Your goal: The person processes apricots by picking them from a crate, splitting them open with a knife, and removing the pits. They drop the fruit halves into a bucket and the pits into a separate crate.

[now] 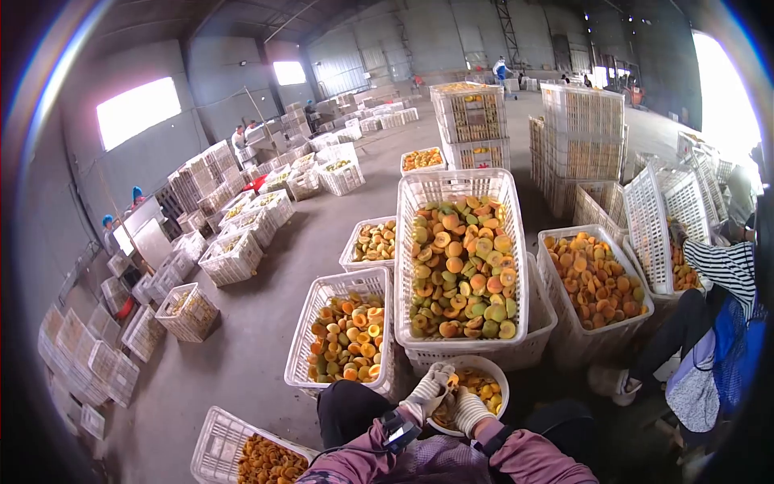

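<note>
Fruit piece [452, 381]: small, orange, pinched between the gloved hands, at the left side of the white bucket [505, 389]; long axis too small to read.
Nearer hand: neither; both meet at the piece.
Left hand [430, 392]: fingers curled nearly closed, apparently gripping it.
Right hand [471, 410]: fingers bent towards the piece from the right; closure cannot be told.
Beyond bucket: heaped crate [518, 270].

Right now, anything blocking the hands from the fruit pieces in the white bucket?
Nothing visible. The left hand and right hand meet over the left part of the white bucket; fruit pieces lie exposed beside them. The big crate stands beyond, not between.
</note>
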A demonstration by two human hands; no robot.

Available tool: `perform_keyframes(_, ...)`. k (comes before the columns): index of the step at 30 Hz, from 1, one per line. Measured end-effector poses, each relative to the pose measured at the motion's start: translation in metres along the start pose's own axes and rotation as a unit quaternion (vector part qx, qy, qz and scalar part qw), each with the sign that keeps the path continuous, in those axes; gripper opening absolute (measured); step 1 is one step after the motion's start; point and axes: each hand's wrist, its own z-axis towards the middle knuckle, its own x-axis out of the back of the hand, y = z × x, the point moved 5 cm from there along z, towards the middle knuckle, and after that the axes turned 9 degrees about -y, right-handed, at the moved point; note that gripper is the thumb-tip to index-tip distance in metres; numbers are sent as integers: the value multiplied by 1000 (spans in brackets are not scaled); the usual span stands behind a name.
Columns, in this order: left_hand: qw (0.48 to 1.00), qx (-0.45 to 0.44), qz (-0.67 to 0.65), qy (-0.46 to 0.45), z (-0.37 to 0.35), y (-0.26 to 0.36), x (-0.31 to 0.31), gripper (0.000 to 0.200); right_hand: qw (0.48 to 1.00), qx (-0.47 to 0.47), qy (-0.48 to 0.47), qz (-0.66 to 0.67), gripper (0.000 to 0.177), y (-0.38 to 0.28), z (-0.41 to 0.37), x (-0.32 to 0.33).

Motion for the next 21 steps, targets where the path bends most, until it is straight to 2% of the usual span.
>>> perform_keyframes(1,939,-13,-340,51,-1,-5,-2,30,980,112,40,157,36,10,25,-18)
perform_keyframes(2,763,-26,-639,93,1,-10,-6,27,922,220,78,307,42,16,36,-21)
perform_keyframes(3,616,3,-766,185,-3,29,31,17,876,182,-5,448,39,5,23,-20)
perform_keyframes(4,634,15,-747,201,-5,33,35,18,906,184,1,380,39,0,16,-15)
perform_keyframes(6,629,6,-758,175,-3,24,24,21,922,180,-15,343,36,-16,-8,1)
perform_keyframes(7,625,33,-751,208,-3,23,17,20,933,166,-11,319,37,-8,2,-7)
perform_keyframes(8,624,31,-754,202,1,23,11,20,943,150,-4,297,38,1,12,-14)
perform_keyframes(10,414,92,-883,203,8,21,-5,17,965,158,182,103,48,-1,4,-1)
perform_keyframes(11,371,128,-904,168,9,18,-8,16,980,126,129,79,61,3,13,-3)
perform_keyframes(12,365,133,-913,122,12,7,-15,15,981,120,133,79,61,0,8,3)
perform_keyframes(14,472,118,-868,103,15,-14,-25,13,994,76,65,51,76,-7,-3,7)
perform_keyframes(15,679,92,-722,97,17,-3,1,10,995,79,60,25,79,-10,-1,8)
perform_keyframes(16,678,89,-724,95,20,-1,-5,10,995,76,63,24,79,-10,-4,11)
perform_keyframes(18,619,71,-755,203,20,-5,-15,14,996,74,21,45,56,-20,-17,15)
perform_keyframes(19,602,104,-762,215,19,8,-1,13,992,99,38,69,60,-10,-3,5)
perform_keyframes(20,602,106,-762,214,19,8,8,13,992,97,37,70,60,-1,11,-8)
perform_keyframes(21,655,86,-732,165,19,10,17,12,988,115,45,97,60,2,18,-16)
